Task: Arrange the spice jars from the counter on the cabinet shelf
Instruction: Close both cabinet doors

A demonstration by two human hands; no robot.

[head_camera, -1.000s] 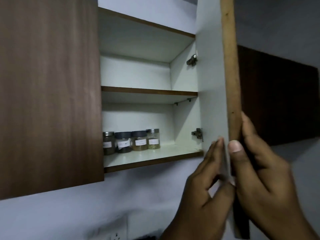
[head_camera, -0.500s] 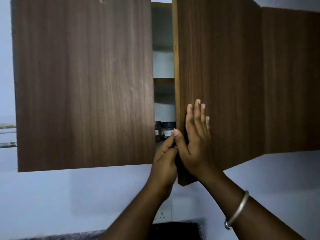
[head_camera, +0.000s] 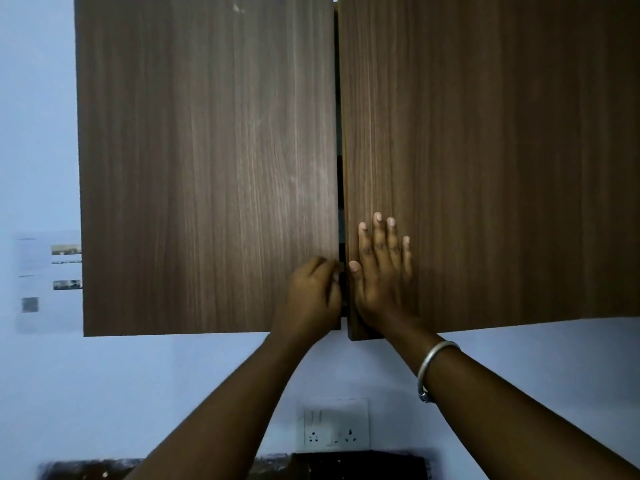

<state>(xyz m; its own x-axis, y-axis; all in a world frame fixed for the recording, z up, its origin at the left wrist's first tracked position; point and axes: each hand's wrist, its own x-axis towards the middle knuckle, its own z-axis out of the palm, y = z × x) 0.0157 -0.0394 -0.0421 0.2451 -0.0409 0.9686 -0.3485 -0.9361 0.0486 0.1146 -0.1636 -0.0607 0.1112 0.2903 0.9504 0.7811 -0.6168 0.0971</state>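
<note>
Since half a second ago the right cabinet door [head_camera: 485, 161] has swung almost shut, so only a thin dark gap separates it from the left cabinet door [head_camera: 207, 161], and the spice jars I could see through the wider opening are now hidden behind the wood. I see my right hand [head_camera: 381, 271] pressed flat against the right door near its lower inner corner, fingers [head_camera: 377, 233] straight and spread slightly, gripping nothing. My left hand [head_camera: 313, 296] sits at the lower inner edge of the left door, fingers curled loosely toward the gap; I cannot tell whether the tips hook either door's edge. A silver bangle [head_camera: 431, 368] circles my right wrist. The right door's bottom corner hangs a little lower and forward of the left door. Below, on the pale wall [head_camera: 104, 393], a white double socket plate [head_camera: 332, 427] sits just above a dark object [head_camera: 363, 465] at the bottom edge.
</note>
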